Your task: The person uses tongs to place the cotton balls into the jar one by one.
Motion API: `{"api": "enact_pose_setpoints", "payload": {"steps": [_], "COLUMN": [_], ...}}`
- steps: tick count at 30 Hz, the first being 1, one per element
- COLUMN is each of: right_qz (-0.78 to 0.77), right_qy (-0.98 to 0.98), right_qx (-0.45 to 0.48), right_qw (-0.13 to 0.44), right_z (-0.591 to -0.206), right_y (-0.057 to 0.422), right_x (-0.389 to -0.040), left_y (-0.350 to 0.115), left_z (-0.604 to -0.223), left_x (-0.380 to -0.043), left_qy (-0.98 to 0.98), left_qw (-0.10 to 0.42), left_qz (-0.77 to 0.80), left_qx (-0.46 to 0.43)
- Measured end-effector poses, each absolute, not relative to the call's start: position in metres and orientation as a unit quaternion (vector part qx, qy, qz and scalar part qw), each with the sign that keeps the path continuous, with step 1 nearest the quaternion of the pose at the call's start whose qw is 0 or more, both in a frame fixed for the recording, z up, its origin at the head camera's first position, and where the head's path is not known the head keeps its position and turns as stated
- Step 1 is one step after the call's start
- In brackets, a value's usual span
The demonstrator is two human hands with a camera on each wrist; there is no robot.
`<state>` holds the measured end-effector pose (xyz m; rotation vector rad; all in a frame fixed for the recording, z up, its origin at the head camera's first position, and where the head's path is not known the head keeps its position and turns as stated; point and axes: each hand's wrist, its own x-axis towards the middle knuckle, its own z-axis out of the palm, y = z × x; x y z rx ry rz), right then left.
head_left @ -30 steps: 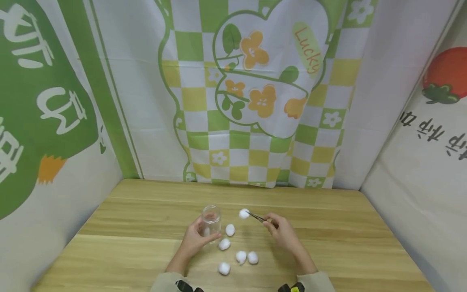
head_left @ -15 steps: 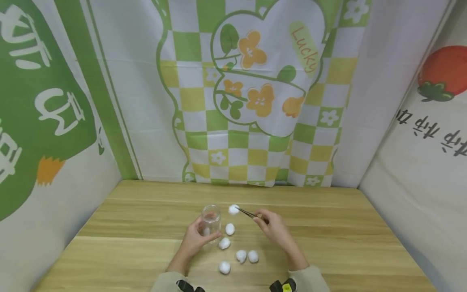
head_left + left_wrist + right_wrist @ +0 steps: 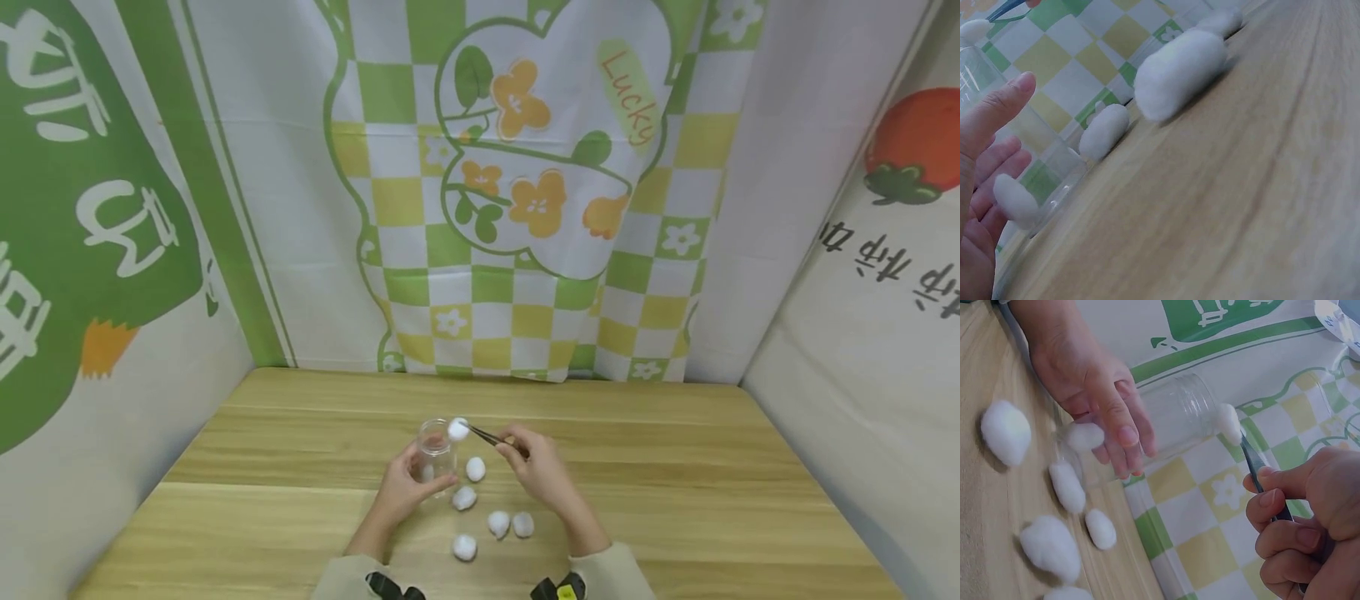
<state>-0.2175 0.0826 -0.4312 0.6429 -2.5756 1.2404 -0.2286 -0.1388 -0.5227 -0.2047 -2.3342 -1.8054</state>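
Note:
My left hand grips a clear glass jar that stands upright on the wooden table. One cotton ball lies at the bottom inside the jar. My right hand pinches dark tweezers, whose tips hold another cotton ball right at the jar's mouth, on its right side. In the right wrist view that held cotton ball overlaps the edge of the rim. Between the hands, a loose cotton ball lies close beside the jar, with a second cotton ball just nearer.
Nearer the front of the wooden table lie a pair of cotton balls side by side and a single cotton ball to their left. A green and yellow checked cloth hangs behind the table's back edge.
My right hand has moved left with the tweezers, carrying the cotton ball from right of the jar to its mouth. The left hand and jar have stayed in place.

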Motion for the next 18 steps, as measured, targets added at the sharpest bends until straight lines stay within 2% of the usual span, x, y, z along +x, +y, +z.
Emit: {"api": "enact_pose_setpoints", "payload": {"steps": [18], "right_qz": [0.431], "right_qy": [-0.867], "right_qx": [0.215], "right_qw": [0.127], "right_z": [-0.43], "right_y": [0.07], "right_x": [-0.215], "left_y": [-0.139], "left_z": [-0.521], "left_x": [-0.228], "left_qy": [-0.78], "left_qw": [0.077], "left_qz": [-0.617], "left_qx": [-0.072]}}
